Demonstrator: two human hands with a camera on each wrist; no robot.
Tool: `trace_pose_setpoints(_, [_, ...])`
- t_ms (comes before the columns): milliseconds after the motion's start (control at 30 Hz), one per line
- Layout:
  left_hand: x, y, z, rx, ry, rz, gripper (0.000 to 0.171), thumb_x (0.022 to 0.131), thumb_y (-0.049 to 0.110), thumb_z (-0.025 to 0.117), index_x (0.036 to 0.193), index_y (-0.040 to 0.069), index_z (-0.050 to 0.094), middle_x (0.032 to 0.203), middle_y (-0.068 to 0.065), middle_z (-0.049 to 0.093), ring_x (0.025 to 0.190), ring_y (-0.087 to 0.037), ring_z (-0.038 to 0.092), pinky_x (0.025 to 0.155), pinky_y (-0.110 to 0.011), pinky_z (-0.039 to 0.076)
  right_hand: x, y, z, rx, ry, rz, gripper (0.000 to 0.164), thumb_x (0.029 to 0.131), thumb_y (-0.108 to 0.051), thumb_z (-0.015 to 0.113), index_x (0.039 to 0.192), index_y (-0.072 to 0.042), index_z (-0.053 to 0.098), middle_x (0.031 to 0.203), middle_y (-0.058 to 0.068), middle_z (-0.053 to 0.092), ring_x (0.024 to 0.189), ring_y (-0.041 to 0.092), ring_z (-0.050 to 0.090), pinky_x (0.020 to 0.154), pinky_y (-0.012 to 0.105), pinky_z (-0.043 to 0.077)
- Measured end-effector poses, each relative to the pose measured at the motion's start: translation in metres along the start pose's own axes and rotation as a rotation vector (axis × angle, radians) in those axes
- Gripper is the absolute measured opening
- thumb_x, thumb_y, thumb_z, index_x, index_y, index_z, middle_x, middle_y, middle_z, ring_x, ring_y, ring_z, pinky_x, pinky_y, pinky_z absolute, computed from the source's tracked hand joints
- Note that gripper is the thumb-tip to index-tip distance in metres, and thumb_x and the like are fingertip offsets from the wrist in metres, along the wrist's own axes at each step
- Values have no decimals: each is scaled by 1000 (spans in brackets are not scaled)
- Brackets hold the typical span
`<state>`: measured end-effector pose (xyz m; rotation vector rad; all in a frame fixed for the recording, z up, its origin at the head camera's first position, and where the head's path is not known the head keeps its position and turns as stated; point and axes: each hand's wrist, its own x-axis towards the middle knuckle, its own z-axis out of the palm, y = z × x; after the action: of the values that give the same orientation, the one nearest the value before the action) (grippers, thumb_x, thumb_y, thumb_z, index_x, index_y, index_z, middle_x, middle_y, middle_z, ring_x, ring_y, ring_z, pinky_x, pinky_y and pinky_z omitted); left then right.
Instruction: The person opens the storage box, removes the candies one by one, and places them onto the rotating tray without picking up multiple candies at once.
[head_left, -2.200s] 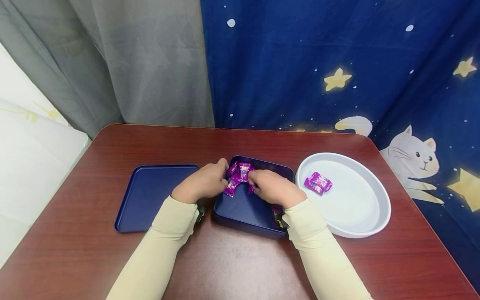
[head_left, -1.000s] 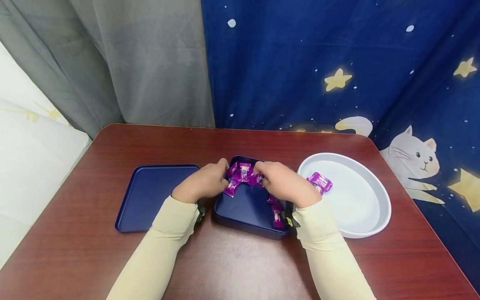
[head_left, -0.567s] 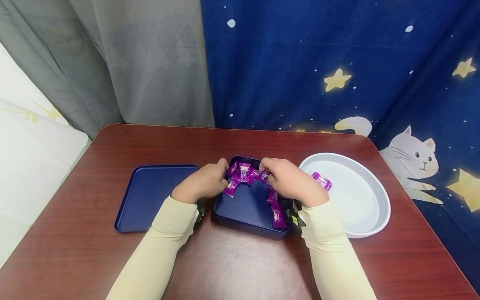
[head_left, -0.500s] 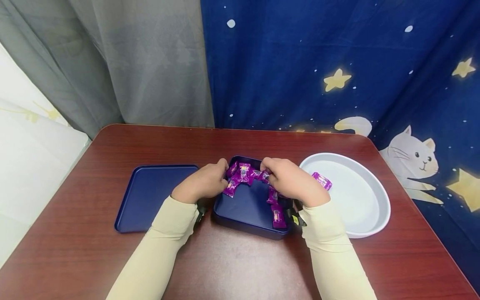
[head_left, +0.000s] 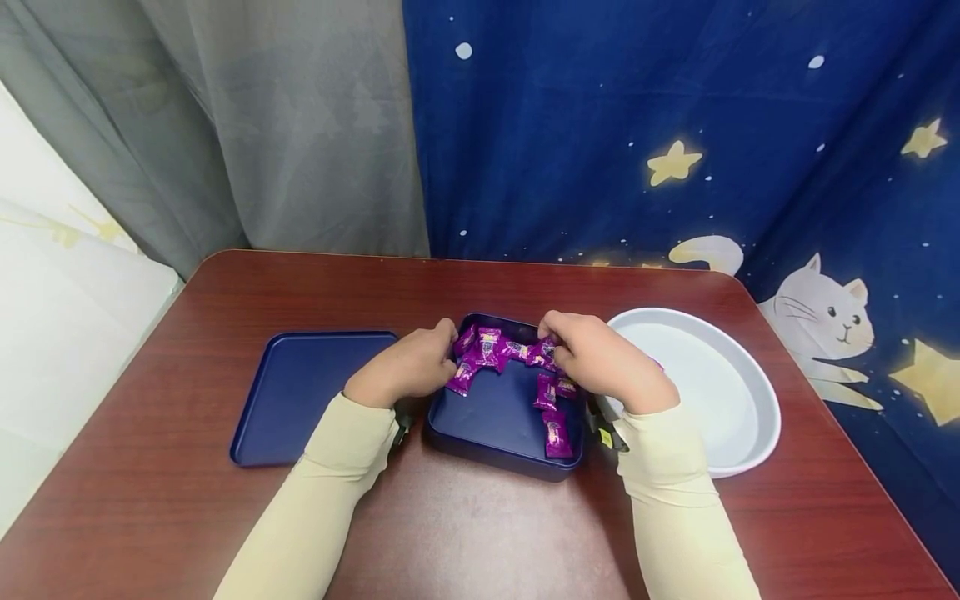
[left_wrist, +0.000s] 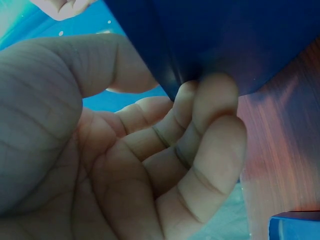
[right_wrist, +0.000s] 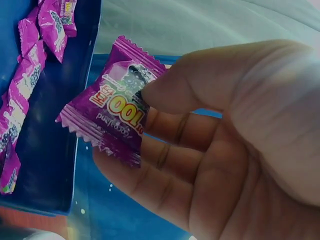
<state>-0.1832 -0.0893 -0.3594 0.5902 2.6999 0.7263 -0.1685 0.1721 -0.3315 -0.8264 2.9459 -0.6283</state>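
Note:
With curled fingers and thumb, my left hand (head_left: 408,364) grips the left wall of a dark blue open box (head_left: 491,421); the left wrist view shows the box wall (left_wrist: 230,40) between them. Over the box's back right corner, my right hand (head_left: 603,358) pinches a purple wrapped candy (right_wrist: 117,102) by one end, clearly seen in the right wrist view. Several like candies (head_left: 489,346) lie along the box's left, back and right sides. The front middle of its floor is bare.
A flat dark blue lid (head_left: 300,400) lies left of the box. On the right stands a round white tray (head_left: 720,408), with a sliver of purple wrapper (head_left: 658,364) showing past my right hand. The brown table (head_left: 480,533) meets curtains behind.
My right hand has moved rightward along the box's back side, uncovering more candies there and down the right side. It now covers most of the tray's candy. My left hand stays put.

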Motion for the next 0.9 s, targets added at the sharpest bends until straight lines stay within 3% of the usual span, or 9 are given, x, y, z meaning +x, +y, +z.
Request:
trace_pose_setpoints(567, [-1,-1,0,9,-3,-8,35,95,10,58,126,-1,46,85,-9,57,80,-23,56,75,-38,47,-13,15,-14,8,10,71,23,90,4,55,110,-5,62,84,4,60,78,22,55,77,41,49])
trace_pose_setpoints(767, [-2,-1,-1,10,-3,-5,35,95,11,57,126,-1,46,87,-9,58,81,-23,56,77,-39,46,-20,27,-21,80,-34,188,26,92,4,49,115,-5,58,87,10,61,53,20,54,52,36,49])
trace_pose_setpoints(900, [-2,0,-2,8,-6,-3,35,95,10,57,126,-1,46,88,-9,58,81,-23,56,76,-38,46,-25,36,-26,77,-43,238,27,92,4,49,116,-5,57,88,12,61,49,20,53,51,35,49])
